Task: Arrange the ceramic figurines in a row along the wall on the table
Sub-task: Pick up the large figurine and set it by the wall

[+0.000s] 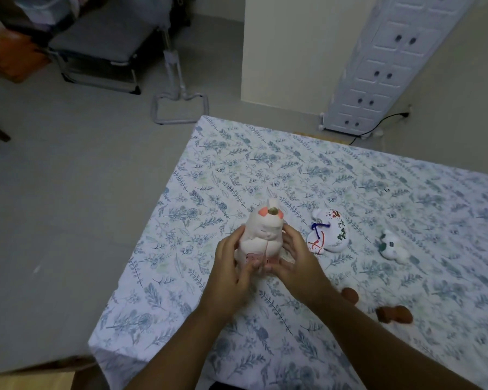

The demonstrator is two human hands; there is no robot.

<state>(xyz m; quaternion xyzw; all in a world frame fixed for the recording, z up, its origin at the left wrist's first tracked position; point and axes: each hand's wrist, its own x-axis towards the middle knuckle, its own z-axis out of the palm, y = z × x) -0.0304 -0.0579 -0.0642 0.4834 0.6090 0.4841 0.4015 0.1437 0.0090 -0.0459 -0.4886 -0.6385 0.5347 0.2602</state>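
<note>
Your left hand [231, 260] and right hand [296, 260] clasped the white, orange-cheeked ceramic bird figurine [261, 237], fingers curled around its base. That low hold could have let the tall body tip. It might then have struck the painted white ceramic figurine [328, 235] lying just beside it.

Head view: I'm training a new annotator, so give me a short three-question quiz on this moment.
1. True or false: both hands hold the white bird figurine.
2. Which lies nearest the bird's right? A) white painted figurine B) brown figurine C) small white-and-green figurine
3. Fill in: the floral ____ covers the table.

Key: 1 true: left hand, right hand. 2 A. 3 tablecloth.
</note>
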